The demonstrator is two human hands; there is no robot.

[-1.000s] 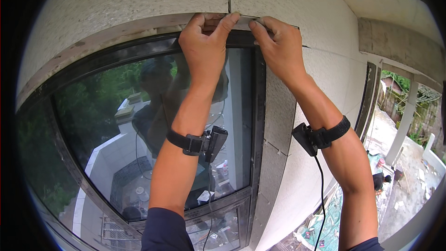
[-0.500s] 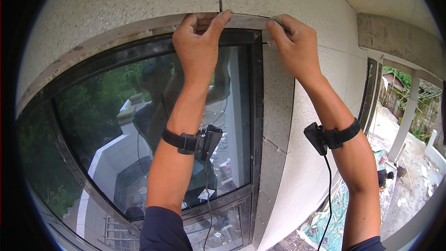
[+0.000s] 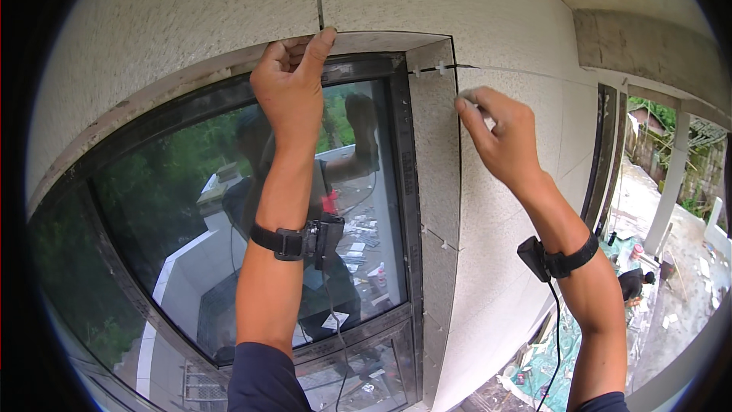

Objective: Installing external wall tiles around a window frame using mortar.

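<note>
The upper edge of the window frame [image 3: 229, 99] is being pressed by the left hand [image 3: 290, 88], fingers together. A small white spacer [image 3: 485, 117] is being pinched by the right hand [image 3: 503, 133] beside the tile joint [image 3: 460, 183], probably awaiting insertion.

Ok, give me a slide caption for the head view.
Left hand pressed to the stone tile edge above a dark window frame; right hand pinching something small and white.
</note>
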